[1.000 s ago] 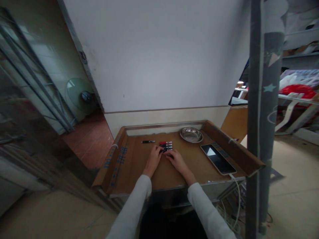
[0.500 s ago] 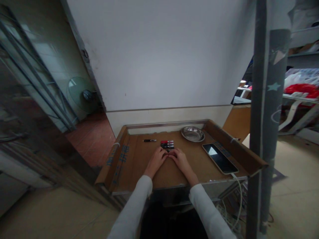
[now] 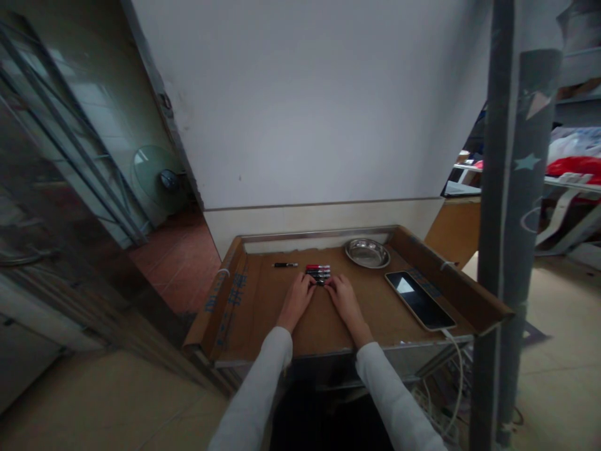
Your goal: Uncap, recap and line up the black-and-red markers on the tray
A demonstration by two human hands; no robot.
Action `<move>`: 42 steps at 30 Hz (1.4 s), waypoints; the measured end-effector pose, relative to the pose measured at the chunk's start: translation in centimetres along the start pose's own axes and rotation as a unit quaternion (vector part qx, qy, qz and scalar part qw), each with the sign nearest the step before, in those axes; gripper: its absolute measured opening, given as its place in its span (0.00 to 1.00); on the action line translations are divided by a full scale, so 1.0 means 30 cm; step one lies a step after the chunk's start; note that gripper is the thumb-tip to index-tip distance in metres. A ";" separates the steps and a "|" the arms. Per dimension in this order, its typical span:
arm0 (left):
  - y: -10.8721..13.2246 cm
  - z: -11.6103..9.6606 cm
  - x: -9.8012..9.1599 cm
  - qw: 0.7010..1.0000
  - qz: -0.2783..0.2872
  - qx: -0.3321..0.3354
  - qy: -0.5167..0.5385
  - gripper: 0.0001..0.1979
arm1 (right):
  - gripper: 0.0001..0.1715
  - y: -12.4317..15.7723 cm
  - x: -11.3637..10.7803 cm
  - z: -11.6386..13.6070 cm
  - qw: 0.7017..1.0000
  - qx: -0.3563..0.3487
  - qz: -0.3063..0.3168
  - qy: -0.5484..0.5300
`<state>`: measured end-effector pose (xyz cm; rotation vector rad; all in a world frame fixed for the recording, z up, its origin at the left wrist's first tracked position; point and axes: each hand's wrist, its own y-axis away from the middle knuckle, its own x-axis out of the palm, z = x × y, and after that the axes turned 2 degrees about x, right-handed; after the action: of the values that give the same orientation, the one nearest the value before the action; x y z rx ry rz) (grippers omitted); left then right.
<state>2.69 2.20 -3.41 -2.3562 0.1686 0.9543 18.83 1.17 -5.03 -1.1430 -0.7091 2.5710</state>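
Several pens lie side by side on the cardboard-covered table [image 3: 272, 313], a red pen [image 3: 318, 267] at the far side and dark ones nearer. My left hand [image 3: 299, 295] has its fingertips at the left end of the nearest dark pen [image 3: 320, 282]. At that pen's right end are the fingertips of my right hand [image 3: 342, 297]. Both hands have their fingers drawn together on this pen. A single black pen [image 3: 285, 265] lies apart to the left. Behind and to the right stands a round metal dish [image 3: 367, 253].
A phone [image 3: 419, 300] with a white cable [image 3: 456, 382] lies at the table's right. Raised cardboard edges border the left and right sides. A white wall panel [image 3: 319, 113] rises behind, and a grey post [image 3: 511, 219] stands at the right.
My hands have moved slightly apart and a little farther forward, showing the nearest dark pen between their fingertips. The whole view has shifted slightly.
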 end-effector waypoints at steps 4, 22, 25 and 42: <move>-0.001 0.003 -0.008 1.000 0.002 0.000 0.008 0.06 | 0.08 0.006 -0.003 0.002 0.999 0.002 0.002 0.033; -0.022 0.048 -0.053 0.982 -0.156 -0.072 -0.076 0.13 | 0.21 0.009 -0.009 0.009 0.998 0.050 -0.037 -0.023; -0.035 0.096 -0.081 0.973 -0.175 -0.100 -0.110 0.19 | 0.22 0.011 -0.016 0.009 0.997 0.053 -0.038 -0.034; 0.038 0.133 -0.165 0.988 -0.082 -0.100 -0.082 0.10 | 0.23 0.018 -0.027 0.076 0.966 0.124 -0.086 -0.211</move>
<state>-3.69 3.04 -2.90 -2.4119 -0.1932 1.1223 17.66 -0.38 -3.48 -0.4389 -0.5182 2.6775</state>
